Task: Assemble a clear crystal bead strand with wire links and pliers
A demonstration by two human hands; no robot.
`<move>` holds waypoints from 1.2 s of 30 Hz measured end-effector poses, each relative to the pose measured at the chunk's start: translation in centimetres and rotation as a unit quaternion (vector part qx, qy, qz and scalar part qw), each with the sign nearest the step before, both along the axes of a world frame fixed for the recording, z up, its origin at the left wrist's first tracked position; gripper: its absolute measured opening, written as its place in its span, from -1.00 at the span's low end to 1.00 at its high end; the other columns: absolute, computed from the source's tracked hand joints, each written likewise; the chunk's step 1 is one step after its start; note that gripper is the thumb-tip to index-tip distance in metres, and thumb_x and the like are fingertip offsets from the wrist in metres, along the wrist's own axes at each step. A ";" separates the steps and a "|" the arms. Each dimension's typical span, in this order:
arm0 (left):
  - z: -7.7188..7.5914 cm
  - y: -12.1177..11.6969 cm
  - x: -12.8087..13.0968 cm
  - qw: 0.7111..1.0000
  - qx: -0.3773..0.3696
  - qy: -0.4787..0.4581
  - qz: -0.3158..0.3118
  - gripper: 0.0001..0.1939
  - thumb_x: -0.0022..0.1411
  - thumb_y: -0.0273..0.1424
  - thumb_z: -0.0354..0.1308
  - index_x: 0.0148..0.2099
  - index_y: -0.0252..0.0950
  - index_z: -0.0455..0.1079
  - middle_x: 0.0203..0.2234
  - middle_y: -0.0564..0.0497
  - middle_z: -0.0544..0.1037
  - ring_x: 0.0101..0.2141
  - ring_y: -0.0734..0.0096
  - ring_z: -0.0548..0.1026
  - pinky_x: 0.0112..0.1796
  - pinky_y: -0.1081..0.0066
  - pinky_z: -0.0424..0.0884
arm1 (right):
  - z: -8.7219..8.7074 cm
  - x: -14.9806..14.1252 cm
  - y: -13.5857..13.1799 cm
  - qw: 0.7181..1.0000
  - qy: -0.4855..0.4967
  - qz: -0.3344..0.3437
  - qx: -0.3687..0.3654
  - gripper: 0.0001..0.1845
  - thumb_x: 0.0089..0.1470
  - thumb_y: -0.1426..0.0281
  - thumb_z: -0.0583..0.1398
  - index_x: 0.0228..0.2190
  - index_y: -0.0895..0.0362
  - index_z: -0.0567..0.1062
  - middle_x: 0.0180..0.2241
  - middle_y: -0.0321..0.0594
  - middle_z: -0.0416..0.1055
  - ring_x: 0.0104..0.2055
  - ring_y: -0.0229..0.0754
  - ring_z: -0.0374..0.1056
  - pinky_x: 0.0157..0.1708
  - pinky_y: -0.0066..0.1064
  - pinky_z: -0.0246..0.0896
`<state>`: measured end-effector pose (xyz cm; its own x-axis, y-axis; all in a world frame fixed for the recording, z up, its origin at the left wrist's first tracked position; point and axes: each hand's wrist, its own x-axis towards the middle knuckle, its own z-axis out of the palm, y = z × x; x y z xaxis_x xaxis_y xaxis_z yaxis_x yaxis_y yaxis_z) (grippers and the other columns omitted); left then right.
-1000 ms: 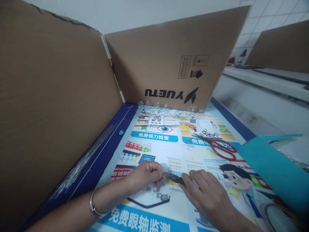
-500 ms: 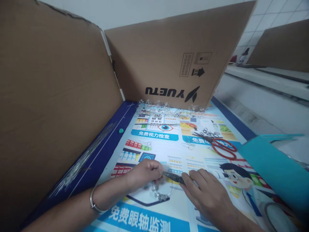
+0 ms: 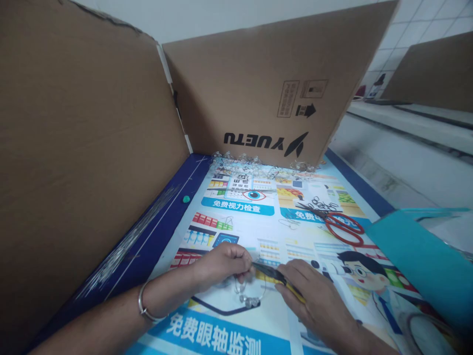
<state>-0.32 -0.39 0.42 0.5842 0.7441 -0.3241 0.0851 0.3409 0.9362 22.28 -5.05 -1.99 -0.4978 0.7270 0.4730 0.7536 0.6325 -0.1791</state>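
Left hand (image 3: 229,261): fingers drawn together in a pinch, no gap between thumb and forefinger, on the upper part of a thin wire loop with clear, glassy beads (image 3: 251,301); the pinched portion is mostly hidden. The loop hangs below these fingers, its beads clustered at the bottom, above the printed sheet. On the wrist, one silver-coloured metal bangle (image 3: 142,305).

Right hand (image 3: 308,291): fingers wrapped closed around the yellow handles of dark-nosed metal pliers (image 3: 272,272). The nose points left, its tip just beside the left fingertips; whether it grips the wire, cannot tell.

Counter (image 3: 162,241): deep blue along the left margin, mostly covered by a colourful printed sheet (image 3: 254,231).

On the counter:
- Red-handled metal scissors (image 3: 343,228), lying beyond the right hand.
- Small dark rings (image 3: 322,203), grouped near the scissors' blades.
- Long row of clear beaded wire pieces (image 3: 254,166), at the foot of a brown cardboard panel (image 3: 254,93) with inverted black lettering.
- Straight silvery wires (image 3: 120,254), loosely bundled, left side.
- Small green lump (image 3: 185,199), near the wires.

Far right: flat-sided teal object (image 3: 417,246).
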 end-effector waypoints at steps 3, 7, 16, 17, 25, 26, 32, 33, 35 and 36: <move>-0.1 0.1 0.0 1.000 -0.015 -0.009 0.004 -0.70 -0.03 -0.21 0.23 -0.47 -0.39 0.37 -0.53 0.03 0.45 -0.60 0.58 0.33 -0.51 0.51 0.21 | -0.1 0.3 0.0 0.999 0.015 0.005 -0.028 -0.78 0.16 0.33 0.00 -0.22 0.12 0.37 -0.33 -0.16 0.39 -0.29 -0.17 0.32 -0.35 -0.40 0.27; 0.0 0.1 0.0 1.000 -0.019 -0.010 0.006 -0.70 -0.02 -0.22 0.23 -0.47 -0.40 0.37 -0.53 0.02 0.45 -0.60 0.58 0.33 -0.50 0.50 0.22 | 0.0 0.4 0.0 1.000 0.007 0.003 -0.010 -0.80 0.14 0.35 0.03 -0.24 0.13 0.38 -0.34 -0.14 0.38 -0.28 -0.13 0.30 -0.33 -0.34 0.25; 0.1 0.2 -0.2 0.999 0.020 0.015 -0.039 -0.70 0.02 -0.20 0.19 -0.45 -0.39 0.37 -0.55 0.05 0.44 -0.58 0.59 0.33 -0.47 0.51 0.24 | 0.4 0.2 0.1 0.999 -0.010 0.022 0.042 -0.84 0.13 0.38 0.07 -0.27 0.18 0.39 -0.38 -0.12 0.35 -0.31 -0.09 0.25 -0.32 -0.27 0.13; 0.3 0.3 -0.2 0.999 0.021 0.018 -0.045 -0.70 0.02 -0.20 0.19 -0.45 -0.39 0.37 -0.55 0.05 0.44 -0.58 0.59 0.33 -0.46 0.51 0.24 | 0.5 0.1 0.1 0.998 -0.010 0.024 0.049 -0.84 0.13 0.38 0.07 -0.28 0.18 0.39 -0.38 -0.12 0.35 -0.32 -0.09 0.25 -0.32 -0.27 0.13; 0.5 0.2 -0.2 0.999 -0.007 0.012 -0.048 -0.68 -0.04 -0.18 0.21 -0.44 -0.38 0.37 -0.57 0.07 0.43 -0.58 0.57 0.33 -0.46 0.50 0.25 | 0.8 0.1 0.2 0.993 -0.041 0.030 0.104 -0.83 0.13 0.37 0.07 -0.31 0.19 0.42 -0.40 -0.11 0.37 -0.32 -0.08 0.26 -0.31 -0.26 0.12; 0.4 0.2 -0.3 0.999 -0.008 0.008 -0.049 -0.69 -0.03 -0.19 0.21 -0.44 -0.38 0.37 -0.56 0.06 0.43 -0.58 0.57 0.33 -0.46 0.50 0.25 | 0.8 0.1 0.2 0.993 -0.048 0.031 0.104 -0.83 0.13 0.37 0.07 -0.31 0.19 0.42 -0.41 -0.11 0.37 -0.33 -0.09 0.26 -0.31 -0.26 0.12; 0.3 0.2 -0.3 0.998 -0.009 0.006 -0.058 -0.70 -0.03 -0.19 0.20 -0.44 -0.37 0.36 -0.53 0.07 0.43 -0.57 0.58 0.32 -0.45 0.50 0.25 | 0.7 0.0 0.2 0.995 -0.059 0.022 0.080 -0.81 0.15 0.37 0.04 -0.34 0.15 0.43 -0.44 -0.15 0.36 -0.35 -0.12 0.27 -0.33 -0.30 0.13; 0.4 0.2 -0.3 0.998 -0.008 0.007 -0.055 -0.71 -0.03 -0.20 0.20 -0.44 -0.36 0.35 -0.54 0.07 0.43 -0.57 0.59 0.31 -0.45 0.51 0.24 | 0.7 0.1 0.2 0.996 -0.049 0.019 0.068 -0.81 0.15 0.36 0.04 -0.33 0.16 0.42 -0.43 -0.15 0.36 -0.35 -0.12 0.27 -0.34 -0.30 0.14; 0.6 0.2 -0.3 0.999 0.003 0.011 -0.043 -0.72 -0.01 -0.22 0.18 -0.45 -0.36 0.34 -0.57 0.08 0.40 -0.58 0.59 0.29 -0.47 0.52 0.21 | 0.6 0.2 0.2 0.999 -0.025 0.015 0.042 -0.81 0.14 0.34 0.05 -0.29 0.16 0.41 -0.40 -0.13 0.36 -0.33 -0.11 0.28 -0.35 -0.30 0.16; 0.7 0.3 -0.3 0.999 0.010 0.013 -0.032 -0.73 0.00 -0.23 0.17 -0.45 -0.36 0.33 -0.58 0.09 0.38 -0.58 0.59 0.28 -0.48 0.53 0.20 | 0.5 0.4 0.2 0.999 -0.015 0.012 0.030 -0.81 0.13 0.34 0.06 -0.27 0.17 0.40 -0.38 -0.12 0.37 -0.31 -0.10 0.28 -0.34 -0.29 0.18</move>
<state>-0.65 -0.14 1.09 0.6224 0.7121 -0.3247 0.1307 0.3145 0.9402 22.64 -4.83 -1.51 -0.5297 0.6849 0.5003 0.7420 0.6600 -0.1179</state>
